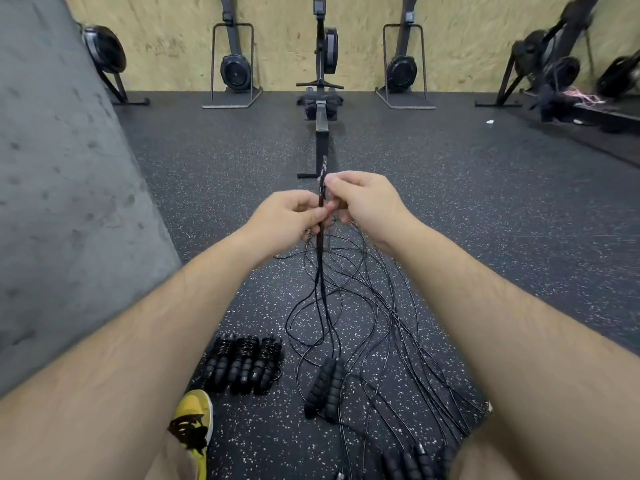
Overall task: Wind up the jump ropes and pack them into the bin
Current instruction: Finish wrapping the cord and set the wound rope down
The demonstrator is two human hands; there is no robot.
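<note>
Rowing machine [322,129] beyond tangled ropes [349,292]

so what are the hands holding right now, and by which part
The left hand and right hand both pinch the jump rope by its bunched cords near the top, right above left. The handles lie unheld on the floor.

Single wide-angle view from a camera worn on the person's head, facing forward and tilted down, left hand [291,216] and right hand [370,202] close below the lens at mid-frame, black speckled rubber floor [485,202] running away to a far pale plywood wall [284,46]
</note>
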